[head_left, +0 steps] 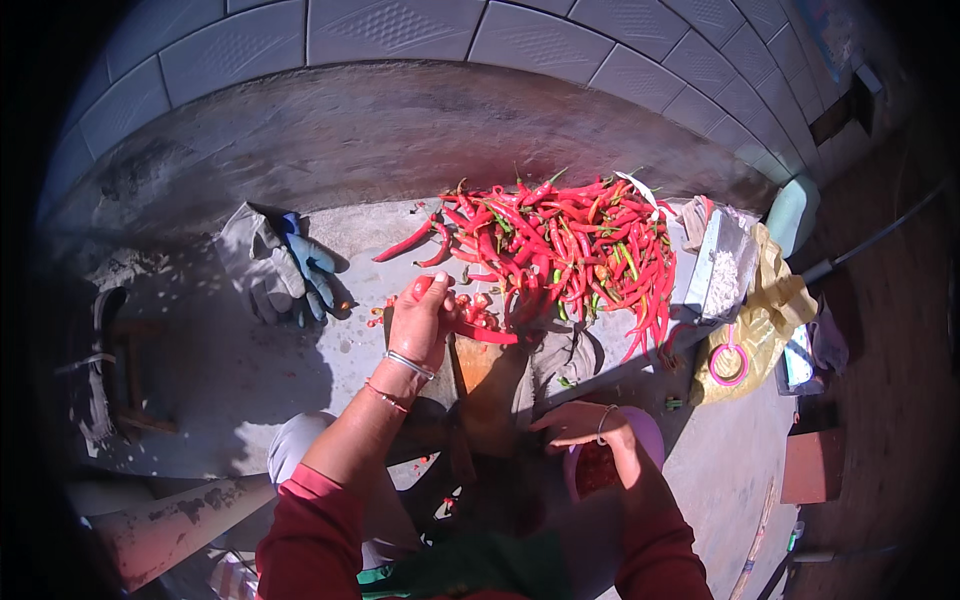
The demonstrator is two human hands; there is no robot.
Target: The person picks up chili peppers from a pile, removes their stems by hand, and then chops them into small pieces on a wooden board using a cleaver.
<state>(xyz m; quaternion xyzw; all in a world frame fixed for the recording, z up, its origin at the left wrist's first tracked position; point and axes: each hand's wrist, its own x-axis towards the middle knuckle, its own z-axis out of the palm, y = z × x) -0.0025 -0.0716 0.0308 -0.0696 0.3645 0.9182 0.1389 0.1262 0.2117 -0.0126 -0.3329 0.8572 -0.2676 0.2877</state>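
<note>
My left hand [420, 322] is closed around red chili peppers. One long red chili pepper [487, 333] points out to the right from the fist, and a bit of red shows by the thumb. Just below it stands a wooden chopping block [490, 390]. My right hand [578, 424] hangs over the rim of a pink-purple bowl [645, 430], its fingers loosely stretched to the left and partly in shadow. I see nothing held in it. Chopped red pepper [596, 466] lies inside the bowl. Cut pepper stems [478, 308] lie just beyond my left hand.
A large heap of red chili peppers [570, 245] spreads along the wall. Left of it lie grey and blue work gloves [285, 262]. On the right are a tray with white matter [722, 275], a yellow sack [770, 310] and a pink ring [728, 365]. A grey cloth [565, 352] adjoins the block.
</note>
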